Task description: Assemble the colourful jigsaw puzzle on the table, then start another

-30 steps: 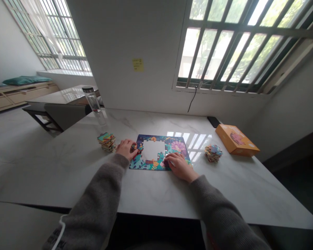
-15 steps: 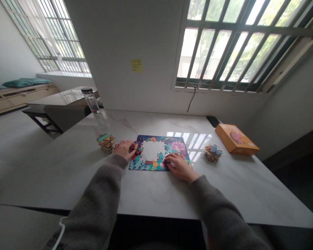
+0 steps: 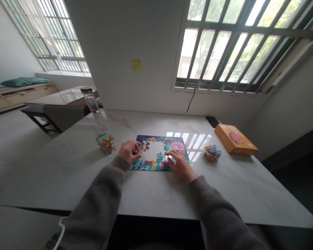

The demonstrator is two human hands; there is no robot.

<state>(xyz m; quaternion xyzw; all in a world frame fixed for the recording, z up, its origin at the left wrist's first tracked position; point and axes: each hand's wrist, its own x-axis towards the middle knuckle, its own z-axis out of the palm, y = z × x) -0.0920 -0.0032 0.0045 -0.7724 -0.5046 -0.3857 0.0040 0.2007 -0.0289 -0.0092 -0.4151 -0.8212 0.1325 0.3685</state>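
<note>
A colourful jigsaw puzzle (image 3: 154, 164) lies on the marble-patterned table, its border joined around a bare middle. My left hand (image 3: 128, 151) is at its left side, thumb and fingers apart over dark red and blue pieces. Part of that side is hidden under the hand. A dark puzzle piece with orange (image 3: 146, 145) sits just beyond those fingertips, along the inner edge. Over the right side is my right hand (image 3: 181, 164), thumb and forefinger spread, with no piece visible between them.
Stacks of puzzle pieces stand left (image 3: 105, 143) and right (image 3: 212, 153) of the puzzle. An orange box (image 3: 236, 139) and a black phone (image 3: 212, 121) are at the back right. A glass bottle (image 3: 91, 101) stands at the back left.
My left hand has shifted slightly right, over the puzzle, and the dark piece by its fingers now lies at the inner edge. My right hand has lifted a little and its fingers have spread.
</note>
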